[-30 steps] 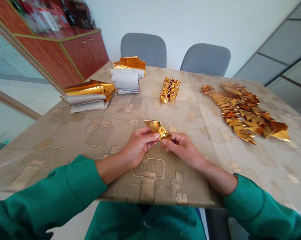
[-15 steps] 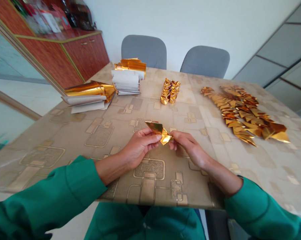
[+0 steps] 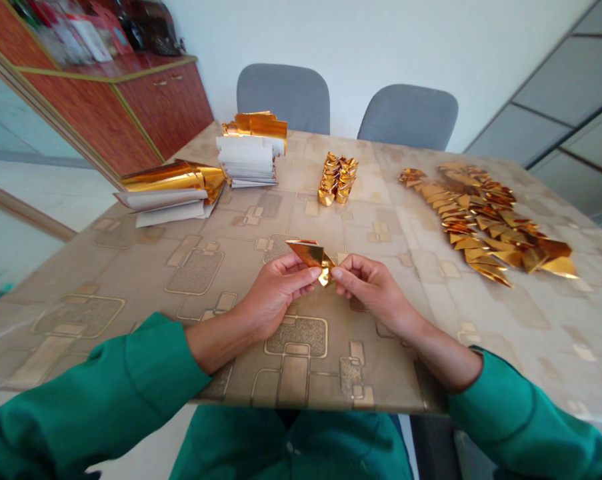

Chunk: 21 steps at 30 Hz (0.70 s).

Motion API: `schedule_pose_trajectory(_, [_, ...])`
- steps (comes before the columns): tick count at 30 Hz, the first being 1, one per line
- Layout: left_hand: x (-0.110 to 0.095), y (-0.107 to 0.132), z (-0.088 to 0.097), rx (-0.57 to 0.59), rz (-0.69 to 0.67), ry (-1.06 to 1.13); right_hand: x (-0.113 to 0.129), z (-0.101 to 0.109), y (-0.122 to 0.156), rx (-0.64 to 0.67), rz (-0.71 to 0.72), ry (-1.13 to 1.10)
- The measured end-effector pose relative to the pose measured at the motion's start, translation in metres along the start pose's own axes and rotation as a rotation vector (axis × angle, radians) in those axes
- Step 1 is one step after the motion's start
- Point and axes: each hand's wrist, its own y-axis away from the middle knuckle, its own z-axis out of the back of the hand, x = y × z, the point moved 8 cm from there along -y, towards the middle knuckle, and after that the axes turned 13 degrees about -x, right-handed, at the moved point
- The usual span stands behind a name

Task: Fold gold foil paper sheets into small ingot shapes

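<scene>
Red-brown wood grain with yellowish edging covers the cabinet [image 3: 123, 123] at far left, and on its top stand packets [image 3: 88, 37] in clear, white and pink wrapping, any print on them too blurred to read. Next comes the tablecloth [image 3: 95, 257], beige and glossy, patterned with rounded rectangles outlined in gold, some filled with a grainy texture. Near its left edge lies a fanned stack [image 3: 173, 180] of gold foil sheets, mirror-bright above and matt white along the folded paper below; just beside it, farther back, a second stack [image 3: 248, 160] shows layered white edges under crinkled gold. Behind that rises a rounded grey chair back [image 3: 283, 97]. Coming from a green cloth sleeve [image 3: 151, 360], the left hand [image 3: 271, 290] pinches a folded foil piece [image 3: 308, 253] between thumb and fingers. That piece, a sharp-cornered gold wedge with a smaller creased end, sits between the hands over the near part of the table. Beyond it stands a bundle [image 3: 338, 179] of tightly nested, curled gold pieces in two rows. The right hand [image 3: 368, 283] grips the creased end with narrowed fingertips. Farther right, pointed gold folds overlap like scales in a long, loose pile [image 3: 481, 223].
</scene>
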Motion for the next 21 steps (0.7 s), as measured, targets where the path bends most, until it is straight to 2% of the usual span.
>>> schedule_pose_trajectory(6, [0.002, 0.000, 0.000, -0.005, 0.035, 0.004, -0.002, 0.001, 0.000, -0.041, 0.050, 0.016])
schedule_pose_trajectory(11, [0.002, 0.002, -0.003, 0.014, 0.042, -0.015, 0.002, -0.006, 0.002, 0.058, 0.050, 0.019])
schedule_pose_trajectory(15, [0.005, 0.003, -0.005, 0.043, 0.074, -0.011, 0.007, -0.006, 0.001, 0.074, 0.084, -0.010])
schedule_pose_trajectory(21, [0.006, 0.000, -0.004, 0.053, 0.071, 0.013, 0.002, -0.007, 0.000, 0.067, 0.014, -0.052])
